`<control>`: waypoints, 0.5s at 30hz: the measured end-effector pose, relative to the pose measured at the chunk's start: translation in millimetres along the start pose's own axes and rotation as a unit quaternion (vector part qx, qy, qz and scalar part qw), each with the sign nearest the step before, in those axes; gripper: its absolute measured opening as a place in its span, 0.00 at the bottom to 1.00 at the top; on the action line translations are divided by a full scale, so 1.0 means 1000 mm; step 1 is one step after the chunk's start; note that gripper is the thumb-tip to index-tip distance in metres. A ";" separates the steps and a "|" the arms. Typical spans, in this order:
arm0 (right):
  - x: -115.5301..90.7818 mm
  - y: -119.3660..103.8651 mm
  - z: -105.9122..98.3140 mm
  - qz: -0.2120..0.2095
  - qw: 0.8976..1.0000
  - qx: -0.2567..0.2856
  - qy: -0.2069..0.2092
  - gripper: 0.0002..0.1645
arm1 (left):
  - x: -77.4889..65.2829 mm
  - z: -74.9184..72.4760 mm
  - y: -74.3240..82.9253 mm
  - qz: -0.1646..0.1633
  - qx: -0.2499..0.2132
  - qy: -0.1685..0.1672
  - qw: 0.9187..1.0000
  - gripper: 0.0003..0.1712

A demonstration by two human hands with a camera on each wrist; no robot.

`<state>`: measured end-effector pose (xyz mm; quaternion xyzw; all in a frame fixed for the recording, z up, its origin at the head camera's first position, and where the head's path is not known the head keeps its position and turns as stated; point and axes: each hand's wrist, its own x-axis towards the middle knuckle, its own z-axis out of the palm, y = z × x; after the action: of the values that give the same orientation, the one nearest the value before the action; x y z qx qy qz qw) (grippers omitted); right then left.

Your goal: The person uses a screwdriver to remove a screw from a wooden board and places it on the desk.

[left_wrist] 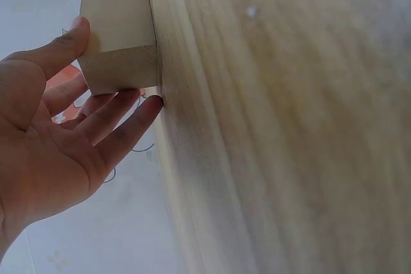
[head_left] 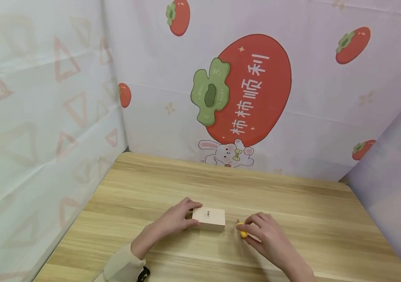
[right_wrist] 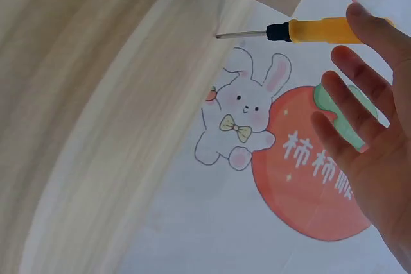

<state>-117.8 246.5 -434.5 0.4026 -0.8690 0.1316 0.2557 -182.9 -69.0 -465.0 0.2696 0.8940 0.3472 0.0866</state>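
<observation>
A pale wooden block point(head_left: 214, 217) lies flat on the table, and a small screw point(head_left: 208, 214) stands up from its top face. My left hand point(head_left: 172, 218) grips the block's left end, thumb on the near side and fingers on the far side. In the left wrist view the thumb presses one face of the block point(left_wrist: 122, 68). To the right of the block, my right hand point(head_left: 269, 237) pinches a screwdriver by its yellow handle point(head_left: 244, 234). The right wrist view shows the black collar and thin metal shaft of the screwdriver point(right_wrist: 314, 31), its tip close over the tabletop.
The wood-grain table point(head_left: 292, 211) reaches back to a cloth wall point(head_left: 158, 129) printed with a large red fruit and a rabbit. More printed cloth point(head_left: 45, 156) hangs along the left side, and another sheet point(head_left: 398, 149) on the right.
</observation>
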 end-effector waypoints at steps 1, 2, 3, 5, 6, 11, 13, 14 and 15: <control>0.002 0.000 0.000 0.000 1.000 -0.001 0.007 0.12 | 0.000 0.000 0.001 -0.001 -0.001 0.000 1.000 0.33; 0.004 0.000 -0.001 0.000 1.000 -0.001 0.016 0.11 | 0.000 0.000 0.001 0.000 -0.001 -0.001 1.000 0.33; 0.007 0.001 -0.001 0.002 1.000 0.000 0.022 0.13 | 0.000 -0.001 0.002 -0.001 -0.002 -0.001 1.000 0.33; 0.011 0.000 -0.003 0.003 0.999 -0.001 0.035 0.20 | 0.000 -0.001 0.003 -0.003 -0.004 0.000 1.000 0.32; 0.014 0.000 -0.004 0.004 0.999 -0.003 0.040 0.23 | 0.000 -0.001 0.004 -0.004 -0.006 0.001 1.000 0.32; 0.026 -0.002 -0.008 0.004 0.997 -0.008 0.081 0.22 | 0.000 -0.002 0.005 -0.006 -0.011 0.003 1.000 0.32; 0.032 -0.004 -0.009 0.009 0.995 -0.009 0.100 0.22 | 0.000 -0.002 0.005 -0.006 -0.010 0.003 1.000 0.32; 0.035 -0.006 -0.010 0.010 0.994 -0.006 0.112 0.22 | 0.000 -0.001 0.004 -0.007 -0.010 0.003 1.000 0.32; 0.038 -0.007 -0.010 0.013 0.993 -0.004 0.121 0.22 | 0.000 -0.001 0.003 -0.007 -0.009 0.003 1.000 0.32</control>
<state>-129.8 222.3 -405.4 0.3718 -0.8370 0.1795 0.3591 -181.7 -67.7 -462.1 0.2616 0.8929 0.3555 0.0890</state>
